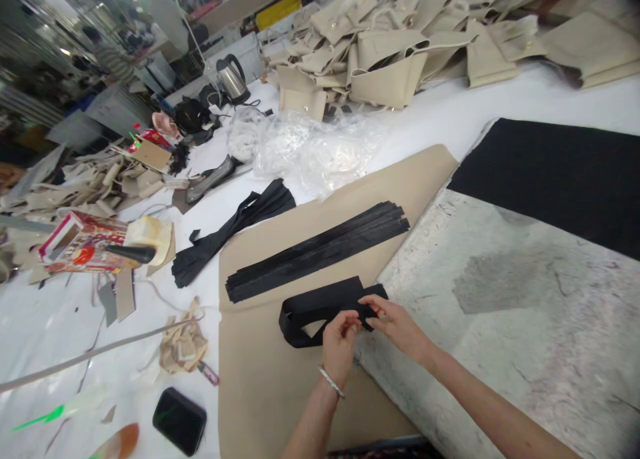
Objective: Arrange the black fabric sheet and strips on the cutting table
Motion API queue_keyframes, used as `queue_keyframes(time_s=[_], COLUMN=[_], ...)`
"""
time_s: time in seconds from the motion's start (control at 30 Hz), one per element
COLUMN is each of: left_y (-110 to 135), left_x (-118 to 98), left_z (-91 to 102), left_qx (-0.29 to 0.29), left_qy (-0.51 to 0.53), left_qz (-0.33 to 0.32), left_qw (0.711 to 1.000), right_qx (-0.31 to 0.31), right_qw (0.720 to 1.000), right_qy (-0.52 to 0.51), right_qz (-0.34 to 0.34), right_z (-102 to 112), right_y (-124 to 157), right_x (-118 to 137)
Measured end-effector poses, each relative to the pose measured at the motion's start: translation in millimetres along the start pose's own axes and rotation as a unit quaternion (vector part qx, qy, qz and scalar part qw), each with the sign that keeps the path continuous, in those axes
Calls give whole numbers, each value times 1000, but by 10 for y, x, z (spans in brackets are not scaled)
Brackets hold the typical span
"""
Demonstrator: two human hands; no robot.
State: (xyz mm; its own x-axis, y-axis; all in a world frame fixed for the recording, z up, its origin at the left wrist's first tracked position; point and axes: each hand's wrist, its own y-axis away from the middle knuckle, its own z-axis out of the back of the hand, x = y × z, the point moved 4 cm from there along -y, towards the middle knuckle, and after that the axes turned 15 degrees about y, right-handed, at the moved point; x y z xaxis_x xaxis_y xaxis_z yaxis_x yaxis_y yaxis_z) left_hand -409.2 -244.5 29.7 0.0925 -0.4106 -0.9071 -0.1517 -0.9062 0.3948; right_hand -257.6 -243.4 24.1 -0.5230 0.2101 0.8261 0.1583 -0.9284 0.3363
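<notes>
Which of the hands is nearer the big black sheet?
Right: the right hand is below and left of the black sheet in view; the left hand is farther left.

You can read no words, brands, numbers or signs anywhere in this view. The one thing where you can plainly see print is the patterned box (103, 232) lying on the tabletop (40, 316) to your left: its sides carry busy red and yellowish printing, but it is too blurred for you to make out any letters.
</notes>
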Motion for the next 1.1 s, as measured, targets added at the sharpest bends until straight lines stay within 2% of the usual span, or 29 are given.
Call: queue_keyframes(time_s=[0.07, 0.17, 0.23, 0.27, 0.33, 0.43, 0.6, 0.67, 0.73, 0.83, 0.93, 1.03, 1.1], left_y=[10, 5, -14, -24, -37, -36, -47, -32, 3, 70, 129, 172, 210], left_x=[-64, -252, -364, -401, -430, -395, -311, -317, -369, -506, -679, -845, -875], left_z=[206, 545, 680, 699, 643, 428, 154, 139, 203, 470, 950, 1606, 2076], left_qx=[-38, -86, -79, -57, 11, 97, 152, 176, 190, 176, 108, -11, -79], left_qy=[-97, -246, -310, -329, -343, -331, -292, -276, -249, -188, -150, -65, 22], left_qz=[-36, -105, -123, -121, -99, -66, -67, -61, -51, -6, 46, 48, 45], left_qw=[994, 960, 940, 935, 934, 936, 942, 943, 948, 966, 982, 997, 996], right_qx=[-9, -7, -5, -5, -3, 4, 2, 5, 13, -6, -70, -103, -103], right_qw=[1000, 1000, 1000, 1000, 999, 998, 988, 984, 982, 993, 993, 947, 913], right_qy=[2, -8, -14, -17, -29, -68, -151, -175, -181, -114, 83, 298, 391], right_qz=[-8, -17, -22, -25, -23, -9, 33, 47, 49, 34, 42, 55, 63], right_z=[-1, -8, -14, -19, -42, -128, -320, -347, -328, -218, -75, -17, -29], right_y=[-15, -27, -27, -24, -11, 31, 149, 203, 249, 268, 186, 7, -133], right_x=[-31, -52, -34, -13, 54, 194, 445, 529, 576, 532, 424, 353, 340])
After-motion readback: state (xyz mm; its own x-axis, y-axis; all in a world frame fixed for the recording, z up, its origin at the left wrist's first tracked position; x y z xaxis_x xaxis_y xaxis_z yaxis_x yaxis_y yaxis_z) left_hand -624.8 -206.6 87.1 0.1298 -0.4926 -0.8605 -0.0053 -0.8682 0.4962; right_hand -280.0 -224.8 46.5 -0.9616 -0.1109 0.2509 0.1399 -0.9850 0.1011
